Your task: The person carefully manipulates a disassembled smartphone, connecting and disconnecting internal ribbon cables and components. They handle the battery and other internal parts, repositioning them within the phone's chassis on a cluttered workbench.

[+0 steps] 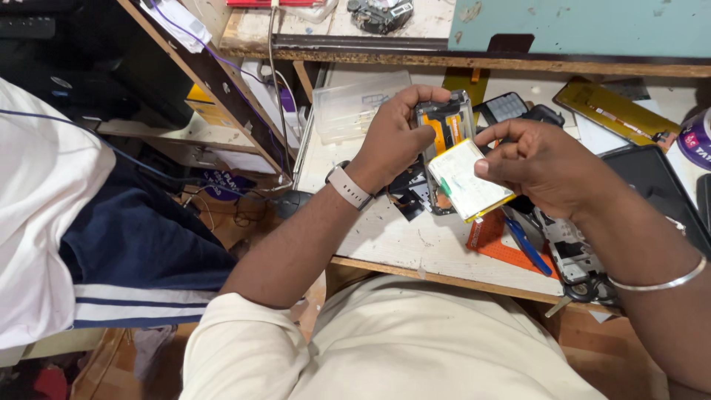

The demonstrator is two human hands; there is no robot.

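- We see the left hand (392,137), a watch at its wrist, gripping an opened phone body (444,126) by its edges above the workbench (385,237); orange flex ribbons show inside the phone.
- The right hand (544,167), a metal bangle on its forearm, pinches a flat white battery (466,181) between thumb and fingers; the battery is tilted, overlapping the lower part of the phone body.
- The workbench is a scuffed pale board with a worn wooden front edge. On it we note a clear plastic parts box (359,104) just left of the left hand, an orange mat (503,248) under a blue-handled tool (529,248), and a stripped phone frame (570,252) below the right forearm.
- Further right lie a dark tablet-like slab (655,181) and a yellow strip-shaped part (611,111).
- A raised shelf (474,59) runs behind the bench, with a teal panel (592,26) on it.
- To our left a seated person (52,215) in a white top and navy trousers with white stripes sits beside the bench; cables hang from a slanted board (215,89) nearby.
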